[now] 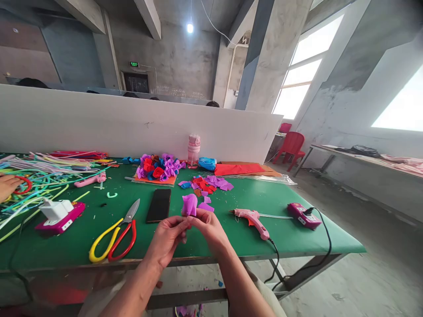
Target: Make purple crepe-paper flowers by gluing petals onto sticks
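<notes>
Both my hands meet over the near edge of the green table (79,242). My left hand (167,240) and my right hand (209,229) pinch the base of a purple paper flower (189,204), which stands up between the fingertips. Just beyond it lie loose purple, red and blue paper petals (206,185). A black phone (159,205) lies to the left of the flower. A pink glue gun (253,220) rests on the table to the right of my right hand.
Yellow and red scissors (114,240) lie left of my hands. A pile of finished paper flowers (158,167), a pink bottle (193,150) and red paper sheets (239,169) sit at the back. Coloured pipe cleaners (42,176) cover the left, where another person's hand (8,186) shows. Power strips (61,215) (303,215) flank me.
</notes>
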`<act>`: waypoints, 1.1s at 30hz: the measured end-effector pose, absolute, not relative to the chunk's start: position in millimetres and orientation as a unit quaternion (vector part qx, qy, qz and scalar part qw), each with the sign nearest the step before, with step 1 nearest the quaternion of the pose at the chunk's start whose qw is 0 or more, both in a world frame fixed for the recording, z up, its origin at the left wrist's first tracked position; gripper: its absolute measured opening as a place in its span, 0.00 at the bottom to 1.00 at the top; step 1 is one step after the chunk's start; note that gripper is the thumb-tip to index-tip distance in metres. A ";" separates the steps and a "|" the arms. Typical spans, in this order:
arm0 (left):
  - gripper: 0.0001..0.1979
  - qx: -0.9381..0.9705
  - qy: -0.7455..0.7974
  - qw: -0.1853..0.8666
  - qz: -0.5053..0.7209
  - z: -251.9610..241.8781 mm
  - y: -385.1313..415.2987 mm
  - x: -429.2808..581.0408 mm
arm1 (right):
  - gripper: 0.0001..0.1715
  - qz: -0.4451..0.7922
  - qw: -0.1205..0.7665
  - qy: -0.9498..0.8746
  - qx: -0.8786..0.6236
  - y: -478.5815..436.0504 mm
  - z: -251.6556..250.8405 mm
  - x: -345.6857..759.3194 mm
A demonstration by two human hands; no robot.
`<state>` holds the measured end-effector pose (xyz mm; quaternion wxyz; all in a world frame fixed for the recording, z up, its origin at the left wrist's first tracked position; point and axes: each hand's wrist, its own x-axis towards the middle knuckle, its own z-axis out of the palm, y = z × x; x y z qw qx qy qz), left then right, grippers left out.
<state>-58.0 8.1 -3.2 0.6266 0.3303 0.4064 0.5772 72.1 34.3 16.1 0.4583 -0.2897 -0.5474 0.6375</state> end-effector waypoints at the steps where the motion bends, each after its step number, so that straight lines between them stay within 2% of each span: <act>1: 0.11 0.329 0.408 0.621 0.583 -4.0 8.6 -57.6 | 0.16 0.638 0.459 -0.547 -0.289 34.2 15.2 71.6; 7: 0.12 0.320 0.414 0.595 0.610 -0.7 8.5 -54.6 | 0.18 0.626 0.469 -0.546 -0.300 37.5 5.6 68.0; 11: 0.15 0.386 0.427 0.600 0.555 5.6 8.0 -64.3 | 0.19 0.581 0.494 -0.562 -0.320 43.0 -1.1 69.9; 14: 0.16 0.412 0.457 0.564 0.551 7.3 10.9 -76.9 | 0.19 0.537 0.513 -0.585 -0.327 44.0 -1.1 72.4; 17: 0.13 0.362 0.427 0.569 0.602 7.1 15.5 -85.5 | 0.20 0.578 0.473 -0.596 -0.296 40.0 -0.1 70.8; 22: 0.14 0.219 0.327 0.674 0.626 12.4 19.0 -89.3 | 0.21 0.626 0.409 -0.597 -0.290 32.4 -5.1 61.9; 28: 0.22 0.179 0.288 0.688 0.641 17.1 17.8 -92.6 | 0.19 0.645 0.408 -0.572 -0.300 30.3 -5.3 58.2; 33: 0.21 0.169 0.283 0.676 0.659 16.4 17.0 -91.6 | 0.18 0.659 0.439 -0.538 -0.290 31.1 -5.6 54.3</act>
